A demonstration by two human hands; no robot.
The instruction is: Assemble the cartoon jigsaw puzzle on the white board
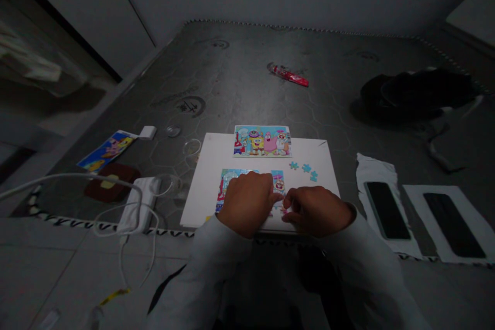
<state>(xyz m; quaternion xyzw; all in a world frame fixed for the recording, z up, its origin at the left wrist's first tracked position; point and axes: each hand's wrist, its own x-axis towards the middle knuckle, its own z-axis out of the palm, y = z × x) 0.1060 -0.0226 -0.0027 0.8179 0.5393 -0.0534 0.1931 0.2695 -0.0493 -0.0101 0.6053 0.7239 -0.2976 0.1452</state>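
My left hand (249,201) rests palm down over the middle of a partly assembled jigsaw puzzle (226,180). Its thumb stretches to the right; the other fingers are mostly hidden beneath the hand. Close beside it, my right hand (315,209) is closed in a pinch on a small puzzle piece (285,212) at the puzzle's lower right. The fingers cover much of that piece. Above the puzzle lies a cartoon picture card (262,142). Several loose light-blue puzzle pieces (306,167) sit to its lower right, all on a white board (207,165).
Left of the board are a blue cartoon packet (108,150), a brown box (112,183), a white power strip (138,205) with cables, and clear rings. Two phones (386,210) lie on white sheets at right. A red wrapper (290,76) and black bag (417,94) lie farther back.
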